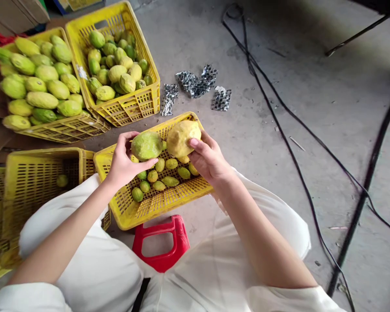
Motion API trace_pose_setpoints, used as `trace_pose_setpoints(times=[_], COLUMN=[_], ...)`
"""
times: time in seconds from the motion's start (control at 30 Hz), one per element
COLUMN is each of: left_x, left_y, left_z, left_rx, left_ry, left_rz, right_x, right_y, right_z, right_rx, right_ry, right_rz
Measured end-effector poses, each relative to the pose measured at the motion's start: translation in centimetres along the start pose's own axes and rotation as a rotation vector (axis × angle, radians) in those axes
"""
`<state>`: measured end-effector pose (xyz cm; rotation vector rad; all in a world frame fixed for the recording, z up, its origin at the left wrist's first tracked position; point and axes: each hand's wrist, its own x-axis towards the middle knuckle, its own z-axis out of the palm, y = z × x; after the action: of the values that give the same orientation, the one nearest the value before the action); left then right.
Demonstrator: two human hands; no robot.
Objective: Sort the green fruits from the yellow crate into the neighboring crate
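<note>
My left hand [125, 160] is closed around a green lemon [146, 146], with thumb below it and fingers behind. In my right hand [211, 158] is a larger, bumpy yellow lemon [182, 139], the thumb pressed on its right side. The two fruits are side by side, almost touching, above a yellow plastic crate [169, 212] between my knees. Inside that crate lie several small green-yellow lemons [170, 181]; part of its contents is hidden behind my hands.
Two yellow crates heaped with lemons [45, 73] [117, 71] stand at the upper left. A nearly bare crate [26, 190] holds one visible fruit [62, 180]. Crumpled silver wrappers [198, 82] lie on the floor. Black cables [290, 151] run along the right. A red stool [160, 262] is under me.
</note>
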<state>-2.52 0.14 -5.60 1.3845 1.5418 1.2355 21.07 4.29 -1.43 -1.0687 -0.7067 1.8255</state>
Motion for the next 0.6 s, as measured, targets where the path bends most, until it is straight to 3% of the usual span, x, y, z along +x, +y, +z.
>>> trace_pose_setpoints(times=[0.23, 0.43, 0.6], left_x=[-0.5, -0.2, 0.3], left_y=[1.1, 2.4, 4.4], left_z=[0.7, 0.8, 0.7], left_rx=[-0.128, -0.401, -0.57], left_ry=[-0.031, 0.087, 0.067], left_rz=[-0.033, -0.271, -0.377], right_x=[0.3, 0.4, 0.5], right_y=[0.3, 0.5, 0.6], right_z=[-0.5, -0.5, -0.2], right_rx=[-0.008, 0.0, 0.056], right_ry=[-0.035, -0.045, -0.033], right_rz=[0.024, 0.039, 0.058])
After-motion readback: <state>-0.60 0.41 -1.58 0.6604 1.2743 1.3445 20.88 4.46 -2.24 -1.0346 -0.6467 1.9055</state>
